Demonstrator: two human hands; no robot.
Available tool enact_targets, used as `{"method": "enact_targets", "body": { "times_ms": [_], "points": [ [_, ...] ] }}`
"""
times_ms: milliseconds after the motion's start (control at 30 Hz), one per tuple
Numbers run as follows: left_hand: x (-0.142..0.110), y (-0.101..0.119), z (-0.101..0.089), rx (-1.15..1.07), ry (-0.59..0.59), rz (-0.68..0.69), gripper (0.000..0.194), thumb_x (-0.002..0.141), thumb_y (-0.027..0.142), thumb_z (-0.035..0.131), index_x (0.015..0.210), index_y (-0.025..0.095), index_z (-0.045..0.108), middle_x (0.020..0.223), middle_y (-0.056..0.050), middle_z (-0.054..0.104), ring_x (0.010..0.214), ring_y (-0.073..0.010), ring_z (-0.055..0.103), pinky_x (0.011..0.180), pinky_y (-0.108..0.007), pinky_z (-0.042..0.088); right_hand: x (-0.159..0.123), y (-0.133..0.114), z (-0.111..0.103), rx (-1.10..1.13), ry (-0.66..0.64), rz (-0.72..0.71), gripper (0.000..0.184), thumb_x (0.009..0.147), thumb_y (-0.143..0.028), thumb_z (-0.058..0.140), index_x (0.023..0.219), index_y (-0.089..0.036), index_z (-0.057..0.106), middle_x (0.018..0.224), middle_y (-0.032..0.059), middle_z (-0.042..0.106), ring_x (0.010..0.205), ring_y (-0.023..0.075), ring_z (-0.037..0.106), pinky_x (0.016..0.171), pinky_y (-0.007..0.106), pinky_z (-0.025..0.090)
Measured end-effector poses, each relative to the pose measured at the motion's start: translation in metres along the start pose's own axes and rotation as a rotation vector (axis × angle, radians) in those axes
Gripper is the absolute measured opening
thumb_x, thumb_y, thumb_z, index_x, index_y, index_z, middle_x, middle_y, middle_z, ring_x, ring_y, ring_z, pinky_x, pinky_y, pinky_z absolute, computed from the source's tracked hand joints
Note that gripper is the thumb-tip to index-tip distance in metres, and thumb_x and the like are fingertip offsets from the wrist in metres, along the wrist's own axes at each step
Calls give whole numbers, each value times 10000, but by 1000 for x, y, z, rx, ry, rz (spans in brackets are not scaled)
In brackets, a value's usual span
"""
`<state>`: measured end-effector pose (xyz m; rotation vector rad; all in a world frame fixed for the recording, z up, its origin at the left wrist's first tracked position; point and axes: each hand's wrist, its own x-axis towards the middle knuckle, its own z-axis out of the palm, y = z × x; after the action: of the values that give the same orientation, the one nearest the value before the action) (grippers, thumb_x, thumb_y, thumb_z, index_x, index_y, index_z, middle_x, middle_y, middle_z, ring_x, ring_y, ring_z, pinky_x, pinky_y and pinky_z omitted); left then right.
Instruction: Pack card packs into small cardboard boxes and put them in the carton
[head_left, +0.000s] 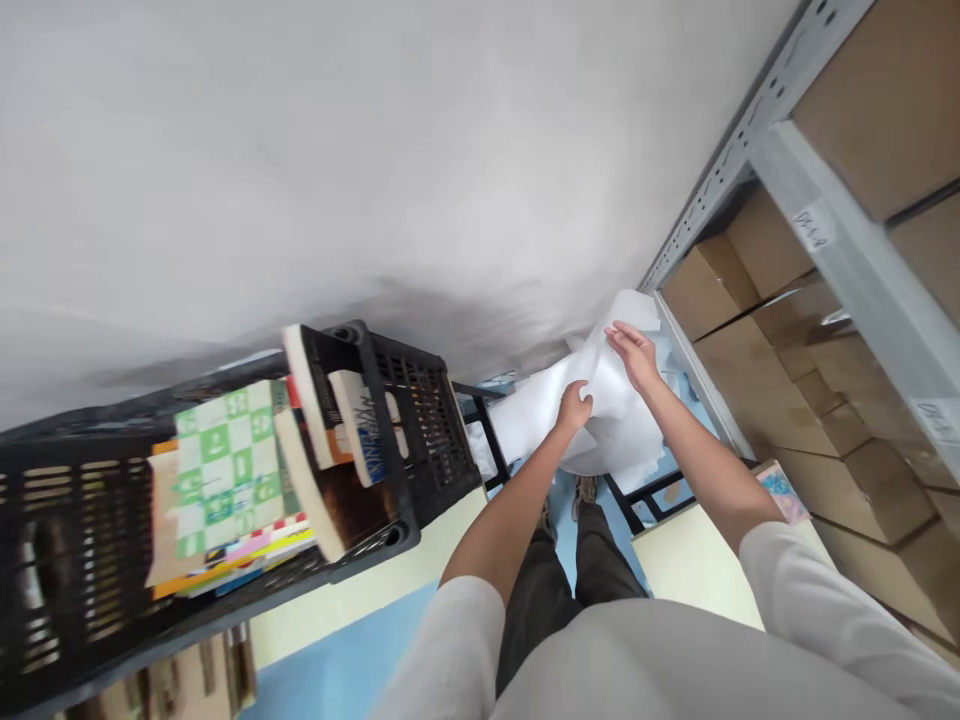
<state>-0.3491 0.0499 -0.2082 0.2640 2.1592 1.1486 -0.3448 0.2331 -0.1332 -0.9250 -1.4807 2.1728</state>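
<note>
A large white sheet (622, 425), which looks like thin packing foam, hangs in loose folds ahead of my feet. My left hand (575, 408) is closed on its near edge, fingers curled and thumb up. Higher and to the right, my right hand (634, 356) lies against the upper part of the sheet with its fingers stretched out and its thumb apart. More white sheeting (517, 420) spreads to the left, by the wall.
On the left a black plastic crate (420, 470) holds several books and a green-and-white checked booklet (229, 460). A grey metal rack (840, 200) with cardboard boxes (795, 400) stands on the right. Pale tabletops (697, 565) flank my legs. A grey wall (337, 150) rises ahead.
</note>
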Motion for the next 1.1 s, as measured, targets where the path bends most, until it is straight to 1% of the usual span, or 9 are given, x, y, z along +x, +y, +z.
{"method": "enact_targets", "body": {
  "times_ms": [167,300,433,533,600,667,833,967,1100],
  "points": [
    [-34,41,-17,81,-51,191,455,923,86,609,1360,198,671,1544,-132,647,1530,-278,544,1332,-436,380,-59,-39,8,24,99,-63,511,781,-471,894,1207,-220,766,1218,99,813,1395,310,680,1215,490,537],
    [-70,69,-23,144,-109,356,426,931,90,601,1338,212,630,1573,-140,606,1567,-279,494,1336,-463,359,-121,-59,3,81,200,-131,541,762,-458,896,1228,-224,755,1218,101,808,1411,315,671,1221,487,531],
    [-110,91,-19,217,-197,479,366,920,78,595,1250,235,615,1601,-139,559,1600,-286,438,1330,-495,348,-191,-69,-18,122,329,-200,552,745,-470,889,1223,-231,754,1212,98,801,1404,313,677,1219,484,529],
    [-142,101,-10,257,-256,523,430,916,75,591,1309,248,581,1543,-125,595,1561,-283,477,1318,-484,361,-247,-69,-45,98,451,-218,564,745,-499,877,1229,-234,760,1267,106,785,1409,305,671,1205,476,538],
    [-163,105,-1,278,-304,553,499,909,69,588,1377,241,556,1513,-131,614,1529,-286,508,1315,-465,366,-286,-62,-66,80,544,-229,584,741,-512,868,1244,-232,768,1354,115,762,1401,304,672,1190,476,544],
    [-183,105,9,309,-359,592,569,900,62,581,1444,223,532,1536,-147,601,1526,-290,510,1322,-452,364,-326,-51,-87,60,651,-220,609,728,-520,861,1256,-228,779,1437,124,732,1387,309,674,1170,483,550],
    [-229,94,44,423,-550,712,669,896,74,569,1548,214,519,1645,-155,532,1609,-288,424,1373,-454,303,-420,-7,-132,57,897,-114,619,694,-509,860,1238,-220,806,1498,138,708,1341,323,682,1119,501,566],
    [-261,76,79,528,-699,713,647,902,101,592,1536,227,571,1686,-147,505,1637,-299,392,1382,-467,285,-482,29,-159,75,1011,-29,587,699,-468,838,1235,-229,811,1504,132,708,1271,312,710,1081,498,583],
    [-290,55,110,655,-799,668,633,895,135,642,1521,220,596,1705,-162,489,1628,-335,407,1370,-495,299,-531,60,-180,65,1083,59,532,738,-446,824,1227,-236,816,1503,128,712,1242,302,717,1051,487,606]
  ]
}}
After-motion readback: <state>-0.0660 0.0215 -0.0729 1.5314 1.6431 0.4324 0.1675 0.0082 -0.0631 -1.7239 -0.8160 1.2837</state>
